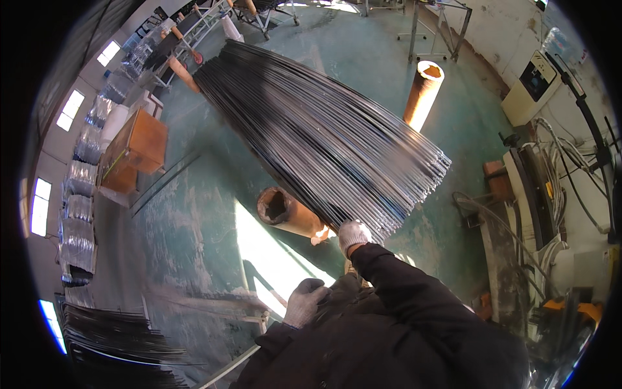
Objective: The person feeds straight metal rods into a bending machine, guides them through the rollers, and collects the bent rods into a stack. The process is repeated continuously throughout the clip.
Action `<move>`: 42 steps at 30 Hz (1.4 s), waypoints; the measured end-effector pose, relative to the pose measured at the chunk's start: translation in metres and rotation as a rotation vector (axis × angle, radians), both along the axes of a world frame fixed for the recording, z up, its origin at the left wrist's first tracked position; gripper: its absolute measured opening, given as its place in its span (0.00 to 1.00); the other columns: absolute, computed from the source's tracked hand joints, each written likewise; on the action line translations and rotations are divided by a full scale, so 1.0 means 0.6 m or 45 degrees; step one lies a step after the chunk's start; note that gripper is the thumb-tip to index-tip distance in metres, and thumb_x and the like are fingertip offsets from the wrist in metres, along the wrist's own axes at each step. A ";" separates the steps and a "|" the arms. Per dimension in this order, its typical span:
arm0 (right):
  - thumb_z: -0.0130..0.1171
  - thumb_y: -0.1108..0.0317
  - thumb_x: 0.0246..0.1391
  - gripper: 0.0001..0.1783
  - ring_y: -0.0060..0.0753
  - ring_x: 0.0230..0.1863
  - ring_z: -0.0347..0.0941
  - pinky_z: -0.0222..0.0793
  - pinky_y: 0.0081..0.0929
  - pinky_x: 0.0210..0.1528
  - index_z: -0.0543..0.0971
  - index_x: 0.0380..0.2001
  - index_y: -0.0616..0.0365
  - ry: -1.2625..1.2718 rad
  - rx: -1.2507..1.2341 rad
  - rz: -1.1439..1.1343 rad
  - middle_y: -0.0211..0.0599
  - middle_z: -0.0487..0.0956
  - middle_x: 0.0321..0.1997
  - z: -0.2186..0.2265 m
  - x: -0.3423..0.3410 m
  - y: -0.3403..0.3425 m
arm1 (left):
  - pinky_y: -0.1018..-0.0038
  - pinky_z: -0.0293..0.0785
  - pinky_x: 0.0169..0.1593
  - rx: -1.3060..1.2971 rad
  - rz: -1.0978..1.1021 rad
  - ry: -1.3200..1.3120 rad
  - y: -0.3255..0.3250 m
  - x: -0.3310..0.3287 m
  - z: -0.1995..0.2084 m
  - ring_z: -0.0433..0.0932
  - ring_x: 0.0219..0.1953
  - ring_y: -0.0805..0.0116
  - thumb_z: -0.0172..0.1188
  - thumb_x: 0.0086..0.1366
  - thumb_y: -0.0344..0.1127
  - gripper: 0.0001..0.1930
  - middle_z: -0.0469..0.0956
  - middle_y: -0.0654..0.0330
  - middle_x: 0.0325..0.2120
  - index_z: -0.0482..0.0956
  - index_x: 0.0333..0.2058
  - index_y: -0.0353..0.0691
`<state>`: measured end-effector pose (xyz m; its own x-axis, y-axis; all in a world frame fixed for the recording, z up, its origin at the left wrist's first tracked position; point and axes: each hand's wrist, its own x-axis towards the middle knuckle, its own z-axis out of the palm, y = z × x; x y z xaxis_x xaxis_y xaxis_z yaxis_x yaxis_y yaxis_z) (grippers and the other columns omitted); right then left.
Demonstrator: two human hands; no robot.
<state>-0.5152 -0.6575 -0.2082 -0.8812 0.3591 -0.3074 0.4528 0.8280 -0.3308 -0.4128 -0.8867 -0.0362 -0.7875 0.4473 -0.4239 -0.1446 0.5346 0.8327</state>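
A wide bundle of long, thin dark metal rods (304, 123) stretches from the far left to just in front of me, fanning out at its near end. At the bundle's near left corner is my right hand (354, 235) in a pale knit glove, its fingers closed around the outermost rods; the fingertips are hidden. My left hand (306, 303), in a similar glove with darkened fingers, hangs close to my body, apart from the rods. Its fingers are loosely bent and I see nothing in them. Beneath the near end lies a brown cardboard tube (291, 214).
Another brown tube (424, 94) stands out past the bundle's right side. Machinery with cables (544, 194) lines the right wall. At left are a brown box (137, 144) and several wrapped bundles (79, 207). More dark rods (116, 337) lie at the lower left.
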 end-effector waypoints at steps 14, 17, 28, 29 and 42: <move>0.82 0.48 0.47 0.34 0.56 0.55 0.88 0.84 0.45 0.58 0.90 0.50 0.64 -0.417 -0.307 0.264 0.58 0.89 0.50 0.016 -0.073 0.112 | 0.71 0.86 0.49 0.272 0.275 -0.300 -0.013 -0.122 -0.054 0.89 0.42 0.67 0.67 0.73 0.33 0.15 0.88 0.52 0.40 0.82 0.50 0.26; 0.79 0.53 0.50 0.32 0.59 0.53 0.87 0.83 0.48 0.55 0.88 0.52 0.67 -0.383 -0.389 0.240 0.60 0.89 0.48 0.032 -0.065 0.126 | 0.71 0.85 0.49 0.404 0.383 -0.516 0.001 -0.133 -0.068 0.89 0.42 0.68 0.69 0.71 0.34 0.15 0.88 0.53 0.40 0.83 0.49 0.27; 0.63 0.64 0.62 0.12 0.62 0.50 0.89 0.84 0.53 0.52 0.88 0.43 0.59 -0.231 -0.067 0.003 0.58 0.90 0.44 0.065 -0.005 0.044 | 0.70 0.85 0.49 0.157 -0.048 -0.345 0.087 -0.168 -0.086 0.88 0.41 0.68 0.71 0.70 0.36 0.17 0.88 0.52 0.42 0.84 0.50 0.29; 0.63 0.64 0.62 0.12 0.62 0.50 0.89 0.84 0.53 0.52 0.89 0.43 0.59 -0.195 -0.088 0.040 0.58 0.90 0.44 0.067 -0.005 0.046 | 0.70 0.85 0.49 0.156 -0.025 -0.407 0.085 -0.166 -0.087 0.88 0.41 0.68 0.71 0.70 0.36 0.17 0.88 0.52 0.42 0.84 0.50 0.29; 0.65 0.63 0.64 0.19 0.64 0.53 0.87 0.82 0.52 0.56 0.82 0.53 0.65 -0.181 -0.285 -0.098 0.62 0.88 0.48 0.115 -0.015 0.073 | 0.66 0.87 0.53 0.321 0.169 -0.617 0.085 -0.171 -0.086 0.89 0.45 0.61 0.65 0.75 0.33 0.17 0.86 0.49 0.46 0.79 0.55 0.25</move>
